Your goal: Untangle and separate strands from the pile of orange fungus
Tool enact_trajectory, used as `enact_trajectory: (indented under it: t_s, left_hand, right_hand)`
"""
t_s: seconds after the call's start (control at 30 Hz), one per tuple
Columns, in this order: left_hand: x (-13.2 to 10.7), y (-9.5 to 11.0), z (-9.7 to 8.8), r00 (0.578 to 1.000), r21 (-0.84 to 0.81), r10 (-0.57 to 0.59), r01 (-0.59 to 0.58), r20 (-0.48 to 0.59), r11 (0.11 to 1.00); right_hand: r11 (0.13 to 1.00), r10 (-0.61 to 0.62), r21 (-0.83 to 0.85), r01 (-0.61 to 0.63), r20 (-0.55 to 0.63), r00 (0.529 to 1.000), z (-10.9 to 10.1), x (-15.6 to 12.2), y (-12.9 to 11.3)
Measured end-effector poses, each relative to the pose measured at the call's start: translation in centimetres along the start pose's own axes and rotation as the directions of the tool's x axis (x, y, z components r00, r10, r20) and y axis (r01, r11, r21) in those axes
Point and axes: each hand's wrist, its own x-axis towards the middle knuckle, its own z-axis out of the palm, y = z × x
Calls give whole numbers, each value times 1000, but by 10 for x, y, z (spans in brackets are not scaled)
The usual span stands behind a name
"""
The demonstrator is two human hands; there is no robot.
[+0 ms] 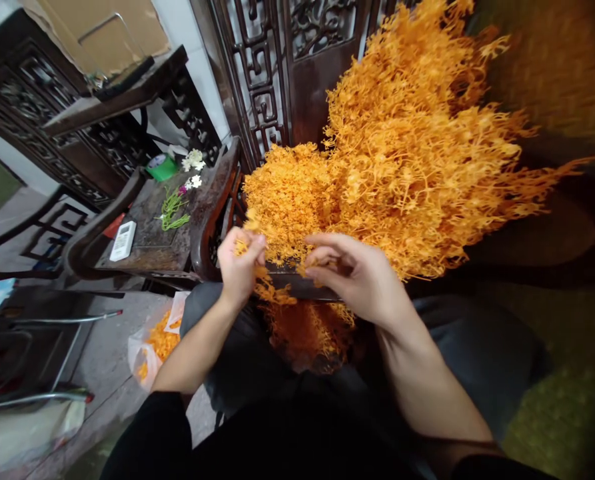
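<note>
A big heap of orange artificial flower sprigs (407, 160) rests in front of me on a dark wooden seat. My left hand (240, 267) is closed on a small orange sprig (267, 288) at the heap's near edge. My right hand (357, 273) pinches a bit of orange sprig (303, 269) between thumb and fingers, close to the left hand. More orange sprigs (307, 330) lie below my hands, between my knees.
To the left stands a dark wooden chair (147, 233) holding a white remote (123, 240), green stems (172, 210), white flowers (193, 160) and a green cup (161, 167). A plastic bag of orange pieces (154, 347) lies on the floor. Carved dark screens stand behind.
</note>
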Motion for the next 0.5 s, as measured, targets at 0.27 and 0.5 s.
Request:
enact_trajectory:
  t_s: [0.27,0.5]
  left_hand:
    - [-21,10,7,982,258,-1,-49,188,965]
    - [-22,18,-2,984,87,16,-32,178,996]
  right_hand:
    - [979,-202,-41,200,-81,976,14,3,2]
    - [967,-250,-176,186,-496,831,-10,18,23]
